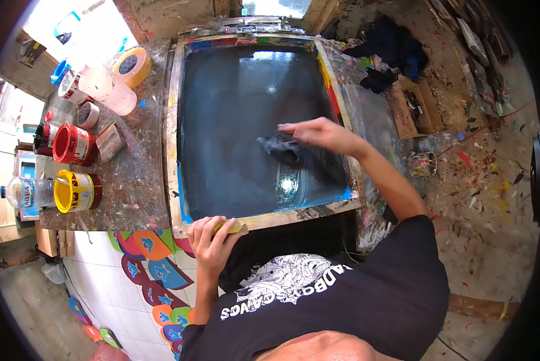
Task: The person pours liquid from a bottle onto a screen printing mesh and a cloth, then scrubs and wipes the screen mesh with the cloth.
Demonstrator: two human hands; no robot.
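Observation:
A wooden-framed printing screen with dark, wet, shiny mesh lies on the table. At its near left corner, my left hand has its fingers curled over the frame's edge. Under those fingers shows a small yellowish piece, perhaps a sponge; most of it is covered. Above the right half of the mesh is my right hand, slightly blurred, thumb side toward the left. A crumpled dark cloth hangs just below its bent fingers, which appear closed on it. Reflections on the mesh blur the cloth's lower edge.
On the paint-stained table stand a red paint can, a yellow paint can, a plastic bottle, a pale tub and a tape roll. Rightward are dark rags and a cardboard box.

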